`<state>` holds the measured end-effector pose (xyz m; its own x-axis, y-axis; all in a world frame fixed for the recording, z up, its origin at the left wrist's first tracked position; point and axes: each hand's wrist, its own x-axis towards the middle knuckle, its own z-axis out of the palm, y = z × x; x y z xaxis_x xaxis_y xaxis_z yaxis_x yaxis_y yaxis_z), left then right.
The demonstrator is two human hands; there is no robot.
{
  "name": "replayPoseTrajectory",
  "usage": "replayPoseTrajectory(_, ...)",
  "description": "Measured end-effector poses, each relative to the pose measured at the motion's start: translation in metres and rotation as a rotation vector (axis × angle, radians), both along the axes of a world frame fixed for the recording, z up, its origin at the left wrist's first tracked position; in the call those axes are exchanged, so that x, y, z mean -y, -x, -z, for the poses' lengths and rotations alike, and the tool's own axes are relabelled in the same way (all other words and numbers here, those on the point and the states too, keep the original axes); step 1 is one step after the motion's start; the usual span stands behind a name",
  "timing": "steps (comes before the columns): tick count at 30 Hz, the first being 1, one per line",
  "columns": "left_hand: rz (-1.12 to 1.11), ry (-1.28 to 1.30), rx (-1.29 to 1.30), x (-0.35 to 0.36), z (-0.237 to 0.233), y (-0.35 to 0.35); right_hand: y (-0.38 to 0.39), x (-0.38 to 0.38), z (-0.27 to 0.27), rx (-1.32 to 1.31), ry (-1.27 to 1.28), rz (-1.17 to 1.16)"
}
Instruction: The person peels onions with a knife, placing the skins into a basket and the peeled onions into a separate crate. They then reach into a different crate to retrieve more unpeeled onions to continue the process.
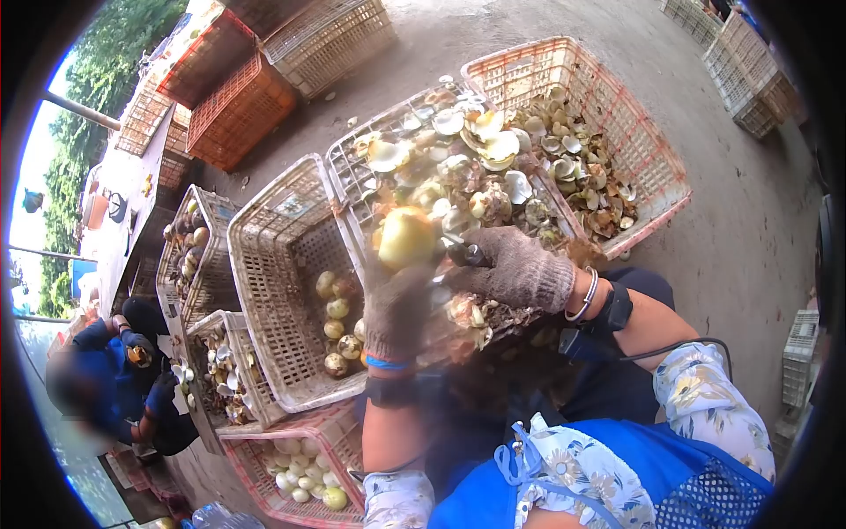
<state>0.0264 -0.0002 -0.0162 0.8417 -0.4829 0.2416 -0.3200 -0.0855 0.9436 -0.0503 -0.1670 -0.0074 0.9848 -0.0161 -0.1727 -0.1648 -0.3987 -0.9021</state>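
Note:
My left hand (394,310), gloved and smeared by motion, is closed around the lower side of a large yellow-green onion (407,238). In my right hand (520,269), also gloved, is a knife with a black handle (470,255), its tip end pointing toward the onion. Both hands are over an upturned crate (345,163) heaped with onion skins (495,148) and cut scraps. Left of my left hand, a tilted crate (264,229) holds several onions (337,309) at its lower end.
A crate full of skins (652,150) stands beyond my right hand. A red crate (308,502) of peeled onions (304,476) is at the lower left. Another person in blue (110,375) works at the far left. Orange crates (238,115) are stacked behind.

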Motion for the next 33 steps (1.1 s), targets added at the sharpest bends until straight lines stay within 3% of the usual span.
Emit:
replayPoseTrajectory(1,0.005,0.372,-0.577,0.003,-0.008,0.004,0.001,0.0,-0.004,0.0,0.002,-0.005)
replayPoseTrajectory(5,-0.023,0.291,-0.461,0.002,-0.017,-0.001,0.003,-0.003,0.003,0.048,-0.02,0.009)
replayPoseTrajectory(9,-0.046,0.231,-0.512,-0.003,-0.02,0.0,0.004,-0.008,0.016,0.113,0.024,-0.051)
replayPoseTrajectory(11,-0.074,0.082,-0.432,-0.006,-0.015,-0.003,0.004,-0.009,0.016,0.092,0.008,-0.069)
replayPoseTrajectory(15,-0.051,0.101,-0.462,-0.01,-0.009,-0.008,0.005,-0.008,0.01,0.115,0.104,-0.075)
replayPoseTrajectory(20,-0.103,-0.053,-0.24,-0.008,-0.007,-0.007,0.006,-0.003,0.019,0.146,0.083,-0.13)
replayPoseTrajectory(23,-0.068,0.02,-0.451,-0.007,-0.013,-0.001,0.007,-0.002,0.024,0.122,0.104,-0.199)
replayPoseTrajectory(25,-0.037,0.033,-0.396,-0.008,-0.007,0.001,0.004,-0.008,0.042,0.141,0.095,-0.196)
replayPoseTrajectory(27,0.054,0.033,-0.501,-0.01,0.002,0.002,0.001,-0.023,0.072,0.146,0.143,-0.13)
replayPoseTrajectory(29,0.097,0.134,-0.593,-0.019,0.05,-0.003,-0.002,-0.036,0.089,0.273,0.071,0.06)
replayPoseTrajectory(31,0.143,-0.14,0.158,-0.032,0.092,-0.012,-0.003,-0.042,0.084,0.236,0.073,0.063)
replayPoseTrajectory(32,0.232,-0.776,0.72,-0.031,0.045,-0.01,-0.005,-0.046,0.093,0.239,0.057,0.055)
replayPoseTrajectory(33,0.228,-0.776,0.723,-0.031,0.049,-0.011,-0.007,-0.047,0.1,0.245,0.044,0.047)
